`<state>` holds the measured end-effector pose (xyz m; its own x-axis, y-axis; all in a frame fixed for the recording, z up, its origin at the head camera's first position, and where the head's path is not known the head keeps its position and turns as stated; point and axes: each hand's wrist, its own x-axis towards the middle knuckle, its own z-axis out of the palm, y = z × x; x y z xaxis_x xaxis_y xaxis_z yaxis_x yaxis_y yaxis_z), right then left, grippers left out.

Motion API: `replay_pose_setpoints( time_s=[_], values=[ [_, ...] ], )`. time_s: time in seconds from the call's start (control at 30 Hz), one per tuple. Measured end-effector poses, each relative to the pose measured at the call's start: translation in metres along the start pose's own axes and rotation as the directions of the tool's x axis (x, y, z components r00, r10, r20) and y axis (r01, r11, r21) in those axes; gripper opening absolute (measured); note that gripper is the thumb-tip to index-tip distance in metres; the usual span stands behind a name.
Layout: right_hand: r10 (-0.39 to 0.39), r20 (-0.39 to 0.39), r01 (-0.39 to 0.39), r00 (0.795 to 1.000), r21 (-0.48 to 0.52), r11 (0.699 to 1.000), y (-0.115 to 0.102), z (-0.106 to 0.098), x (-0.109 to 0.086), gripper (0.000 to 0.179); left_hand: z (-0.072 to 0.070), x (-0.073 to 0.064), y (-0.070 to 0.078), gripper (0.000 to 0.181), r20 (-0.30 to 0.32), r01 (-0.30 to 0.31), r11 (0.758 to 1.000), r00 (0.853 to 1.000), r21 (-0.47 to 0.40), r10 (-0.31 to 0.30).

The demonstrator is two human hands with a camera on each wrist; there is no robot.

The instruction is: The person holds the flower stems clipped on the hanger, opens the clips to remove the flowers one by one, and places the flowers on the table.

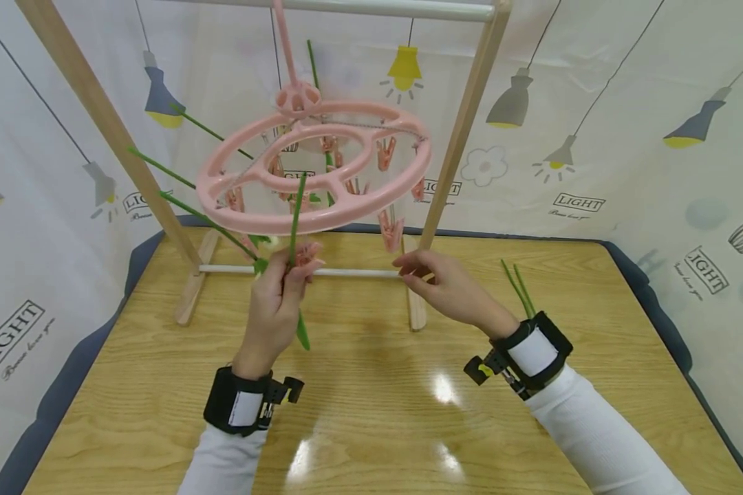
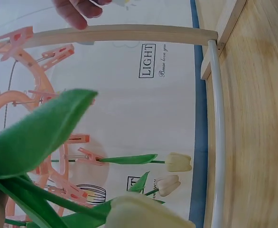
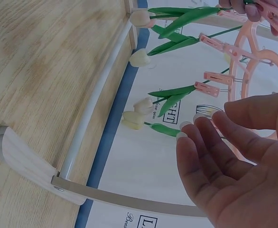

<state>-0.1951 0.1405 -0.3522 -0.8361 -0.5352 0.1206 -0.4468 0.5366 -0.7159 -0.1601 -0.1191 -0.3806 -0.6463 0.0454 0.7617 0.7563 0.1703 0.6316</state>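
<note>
My left hand pinches a pink clothespin together with the green stem of an artificial tulip under the front of a round pink drying hanger. A large leaf of a tulip crosses the left wrist view, close to the camera. To the right of the hanger, my right hand is raised with its fingers loosely bent and nothing between them. Other pale tulips hang head down from the hanger's clothespins. The left fingertips are partly hidden in the left wrist view.
A wooden frame with a white top bar carries the hanger. Its lower white bar runs just above the wooden table. Two green stems show beyond my right wrist. Printed cloth surrounds the table.
</note>
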Motion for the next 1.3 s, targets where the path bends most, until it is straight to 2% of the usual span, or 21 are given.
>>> replay_pose_setpoints(
  time_s=[0.2, 0.33, 0.47, 0.6, 0.73, 0.9, 1.0, 1.2, 1.3],
  values=[
    [0.011, 0.016, -0.012, 1.0, 0.019, 1.0, -0.001, -0.002, 0.0, 0.028, -0.002, 0.002, 0.0, 0.041, 0.025, -0.067, 0.988, 0.998, 0.14, 0.064],
    [0.027, 0.022, -0.028, 0.999, 0.03, 0.999, -0.004, -0.004, -0.001, 0.028, -0.002, 0.005, 0.003, 0.024, 0.047, -0.067, 0.971, 0.997, 0.228, 0.058],
    [0.036, 0.017, -0.037, 0.999, 0.044, 0.998, -0.009, -0.007, -0.001, 0.028, -0.002, 0.009, 0.007, 0.032, 0.068, -0.061, 0.958, 0.997, 0.278, 0.044],
    [0.034, 0.005, -0.035, 0.999, 0.06, 0.998, -0.014, -0.01, -0.002, 0.027, 0.001, 0.013, 0.01, 0.029, 0.093, -0.041, 0.959, 0.996, 0.279, 0.016],
    [0.02, -0.005, -0.019, 1.0, 0.066, 0.998, -0.02, -0.012, -0.002, 0.028, 0.003, 0.015, 0.015, 0.027, 0.114, 0.016, 0.966, 0.992, 0.258, -0.047],
    [0.01, -0.01, -0.009, 1.0, 0.063, 0.998, -0.024, -0.011, -0.003, 0.028, 0.004, 0.016, 0.018, 0.039, 0.122, 0.072, 0.96, 0.986, 0.272, -0.109],
    [0.008, -0.011, -0.008, 1.0, 0.048, 0.999, -0.026, -0.01, -0.003, 0.027, 0.005, 0.016, 0.019, 0.039, 0.114, 0.079, 0.959, 0.987, 0.273, -0.114],
    [0.007, -0.012, -0.006, 1.0, 0.043, 0.999, -0.026, -0.01, -0.003, 0.026, 0.005, 0.018, 0.02, 0.032, 0.094, 0.046, 0.962, 0.993, 0.269, -0.074],
    [0.004, -0.013, -0.004, 1.0, 0.054, 0.999, -0.027, -0.01, -0.003, 0.027, 0.006, 0.018, 0.02, 0.032, 0.099, 0.064, 0.959, 0.991, 0.275, -0.094]
  ],
)
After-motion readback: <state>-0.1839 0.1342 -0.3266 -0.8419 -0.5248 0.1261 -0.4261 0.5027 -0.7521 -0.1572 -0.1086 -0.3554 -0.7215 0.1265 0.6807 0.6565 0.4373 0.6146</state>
